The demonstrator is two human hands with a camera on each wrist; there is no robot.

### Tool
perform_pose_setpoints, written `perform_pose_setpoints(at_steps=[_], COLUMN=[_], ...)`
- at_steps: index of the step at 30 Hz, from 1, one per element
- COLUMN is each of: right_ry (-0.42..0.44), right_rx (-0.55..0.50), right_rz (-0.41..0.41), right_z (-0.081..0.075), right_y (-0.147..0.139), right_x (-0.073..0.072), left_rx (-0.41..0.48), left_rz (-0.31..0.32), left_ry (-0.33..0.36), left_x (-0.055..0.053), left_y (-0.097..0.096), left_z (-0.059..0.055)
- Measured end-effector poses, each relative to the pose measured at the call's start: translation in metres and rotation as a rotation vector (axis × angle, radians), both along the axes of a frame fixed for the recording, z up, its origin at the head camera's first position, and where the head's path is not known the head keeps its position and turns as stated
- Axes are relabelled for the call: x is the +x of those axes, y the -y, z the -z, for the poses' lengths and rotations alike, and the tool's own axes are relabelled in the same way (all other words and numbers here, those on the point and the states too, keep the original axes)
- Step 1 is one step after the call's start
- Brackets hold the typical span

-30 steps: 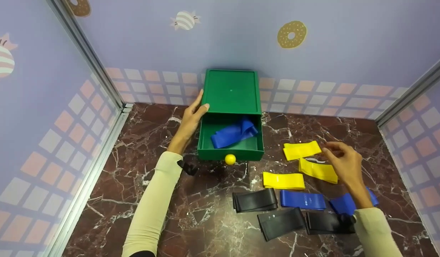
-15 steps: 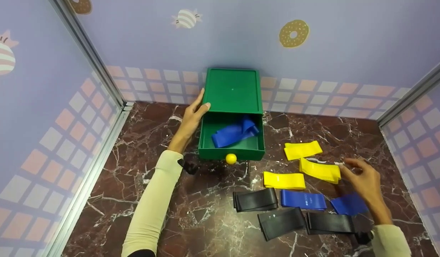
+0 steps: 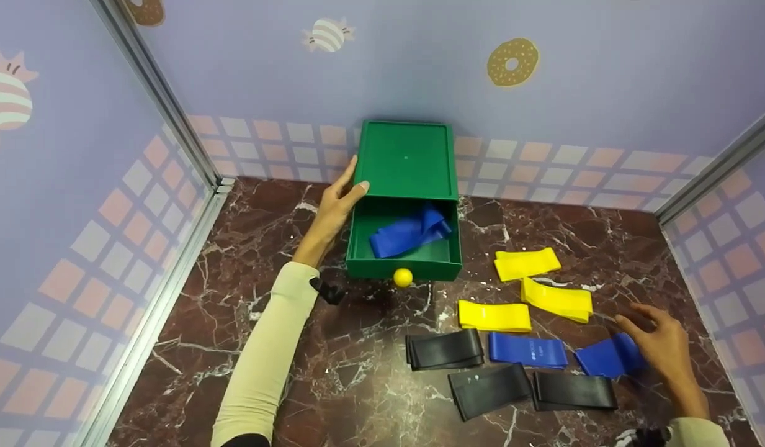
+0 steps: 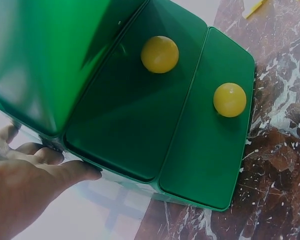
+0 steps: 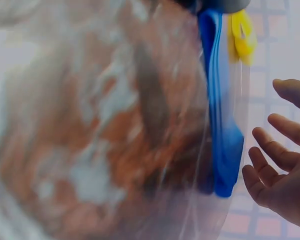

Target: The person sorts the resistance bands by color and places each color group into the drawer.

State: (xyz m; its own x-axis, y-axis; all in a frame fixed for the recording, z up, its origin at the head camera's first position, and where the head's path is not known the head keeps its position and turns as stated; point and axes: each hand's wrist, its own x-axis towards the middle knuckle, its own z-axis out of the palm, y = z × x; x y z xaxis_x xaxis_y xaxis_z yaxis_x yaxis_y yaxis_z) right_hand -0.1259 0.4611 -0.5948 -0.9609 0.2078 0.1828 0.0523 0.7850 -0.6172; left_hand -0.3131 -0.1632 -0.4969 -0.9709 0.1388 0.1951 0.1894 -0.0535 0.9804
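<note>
Early on, I'd judge. The top drawer (image 3: 373, 269) of my green cabinet (image 3: 407, 158) is pulled out with a crumpled blue band (image 3: 398, 238) in it; looks like just one, can't be sure. The lower drawers (image 4: 127, 115) are shut, contents unseen. Outside, on the bench (image 3: 357, 385), eight pieces lie folded flat: three yellow bands (image 3: 494, 316), a left blue band (image 3: 527, 349), a right blue band (image 3: 607, 356) and three black bands (image 3: 489, 391). Only blue shows inside, so most of the handling looks left to do; no yellow or black in the open drawer.

My left hand (image 3: 332, 211) lies along the cabinet's left side, thumb at the top's front corner, fingers fairly straight; I read it as steadying, not clenching. The crumpled band is to its right, drawer wall between.

My right hand (image 3: 660, 343) holds nothing, fingers loose and apart. It's at the right end of the right blue band, partly covering it from above; the right wrist view shows a gap, no contact. Yellow ones sit farther left and forward, black ones left and nearer me, all apart from both hands.
</note>
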Motion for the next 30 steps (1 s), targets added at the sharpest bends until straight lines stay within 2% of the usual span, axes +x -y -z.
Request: perform_pose_setpoints(at_steps=[7, 15, 25, 30], right_ry=[0.088, 0.076, 0.066, 0.097], right_rx=[0.014, 0.030, 0.052, 0.082], right_rz=[0.049, 0.076, 0.068, 0.064], right_z=[0.010, 0.020, 0.023, 0.020], right_y=[-0.017, -0.029, -0.035, -0.032], right_x=[0.016, 0.030, 0.027, 0.025], left_rx=[0.011, -0.001, -0.003, -0.026], left_rz=[0.009, 0.019, 0.010, -0.013], left_ry=[-0.002, 0.011, -0.023, -0.012], left_x=[-0.001, -0.003, -0.002, -0.001], left_y=[0.000, 0.001, 0.001, 0.000], left_z=[0.000, 0.001, -0.001, 0.000])
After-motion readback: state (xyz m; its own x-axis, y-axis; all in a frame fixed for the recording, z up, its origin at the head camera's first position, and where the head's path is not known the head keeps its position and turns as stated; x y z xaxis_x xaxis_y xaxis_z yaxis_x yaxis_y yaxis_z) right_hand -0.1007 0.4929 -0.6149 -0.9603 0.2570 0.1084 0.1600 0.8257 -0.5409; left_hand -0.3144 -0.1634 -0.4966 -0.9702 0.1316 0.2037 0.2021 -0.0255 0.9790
